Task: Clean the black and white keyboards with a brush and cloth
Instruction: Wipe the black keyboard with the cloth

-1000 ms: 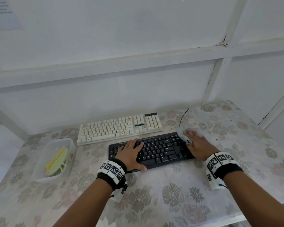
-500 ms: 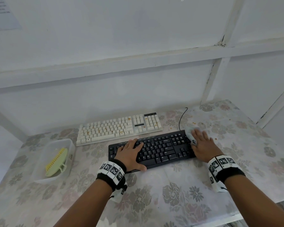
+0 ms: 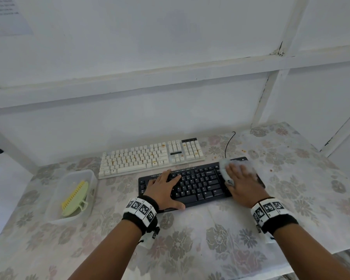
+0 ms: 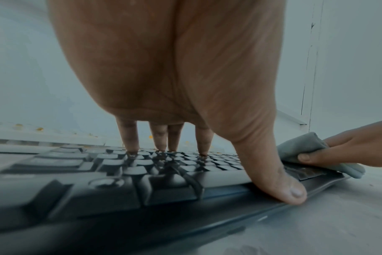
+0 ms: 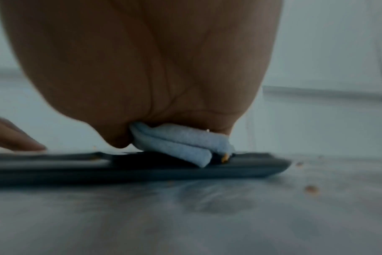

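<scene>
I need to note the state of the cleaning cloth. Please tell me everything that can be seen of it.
The cloth is pale grey-blue, soft and fuzzy, bunched into thick folds. It lies on the right end of the black keyboard, over the far right corner. The right hand presses flat on it, thumb at its near edge. A small orange crumb sits beside its lower fold in the right wrist view. Nothing else touches it.

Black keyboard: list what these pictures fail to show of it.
- Right end of the black keyboard: head view, covered by the cloth and right hand.
- Keys under the left hand: head view, hidden.
- Key legends: right wrist view, motion blur.
- Remaining crumbs between keys: too small.
</scene>
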